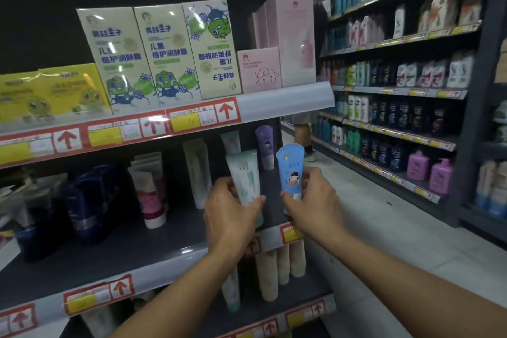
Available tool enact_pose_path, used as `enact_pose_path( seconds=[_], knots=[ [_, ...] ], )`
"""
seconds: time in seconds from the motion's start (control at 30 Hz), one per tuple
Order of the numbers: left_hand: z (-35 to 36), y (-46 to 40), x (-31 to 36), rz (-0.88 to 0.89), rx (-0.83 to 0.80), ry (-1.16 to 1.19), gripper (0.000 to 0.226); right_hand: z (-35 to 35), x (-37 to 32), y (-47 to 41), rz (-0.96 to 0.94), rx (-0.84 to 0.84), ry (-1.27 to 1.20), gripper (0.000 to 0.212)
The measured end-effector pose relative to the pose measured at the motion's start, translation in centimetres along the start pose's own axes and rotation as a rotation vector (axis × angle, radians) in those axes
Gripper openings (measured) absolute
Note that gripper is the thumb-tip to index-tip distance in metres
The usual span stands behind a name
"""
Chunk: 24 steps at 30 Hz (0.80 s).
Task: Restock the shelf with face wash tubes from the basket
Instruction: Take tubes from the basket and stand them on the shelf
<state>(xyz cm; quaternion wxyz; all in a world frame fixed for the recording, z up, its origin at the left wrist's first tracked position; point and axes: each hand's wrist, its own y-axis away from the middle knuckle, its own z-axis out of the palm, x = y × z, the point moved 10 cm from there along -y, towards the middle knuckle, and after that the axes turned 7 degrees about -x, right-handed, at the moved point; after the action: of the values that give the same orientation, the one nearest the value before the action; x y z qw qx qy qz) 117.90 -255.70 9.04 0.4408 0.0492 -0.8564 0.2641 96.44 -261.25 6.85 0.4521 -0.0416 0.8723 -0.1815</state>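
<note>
a dark middle shelf (pixel 115 244) spans the frame's lower left. at centre, the left hand (pixel 229 211) grips an upright pale green tube (pixel 245 178); beside it the right hand (pixel 312 200) pinches a blue tube (pixel 290 173). placing step; next, probably stand both upright on that shelf. no basket in view.

- Blue tube (pixel 290 173): smooth, slightly glossy plastic.
- Pale green tube (pixel 245 175): smooth plastic, soft sheen.
- Cream boxes (pixel 142 55): glossy printed card.
- Shelf (pixel 123 244): dark, matt surface; its front strip looks like shiny plastic.
- Floor (pixel 397 230): pale, matt.
</note>
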Motion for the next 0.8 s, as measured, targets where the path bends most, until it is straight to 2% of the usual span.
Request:
enact_pose_path(
  seconds=[0.2, 0.37, 0.6, 0.8],
  knots=[
    [1.8, -1.8, -2.2, -0.063, 0.017, 0.022, 0.055, 2.7, 1.4, -1.8, 0.0, -0.032, 0.04, 0.051],
    [3.0, -1.8, -3.9, -0.135, -0.046, -0.075, 0.054, 4.2, 2.3, -3.0, -0.008, -0.09, 0.162, 0.046],
    [4.3, -6.2, -5.0, -0.176, -0.047, -0.165, 0.057, 5.7, 2.0, -7.6, 0.06, -0.191, 0.263, 0.054],
    [6.4, -11.3, -5.9, -0.151, -0.022, -0.271, 0.062, 8.4, 2.5, -12.1, 0.079, -0.164, 0.198, 0.045]
  ],
)
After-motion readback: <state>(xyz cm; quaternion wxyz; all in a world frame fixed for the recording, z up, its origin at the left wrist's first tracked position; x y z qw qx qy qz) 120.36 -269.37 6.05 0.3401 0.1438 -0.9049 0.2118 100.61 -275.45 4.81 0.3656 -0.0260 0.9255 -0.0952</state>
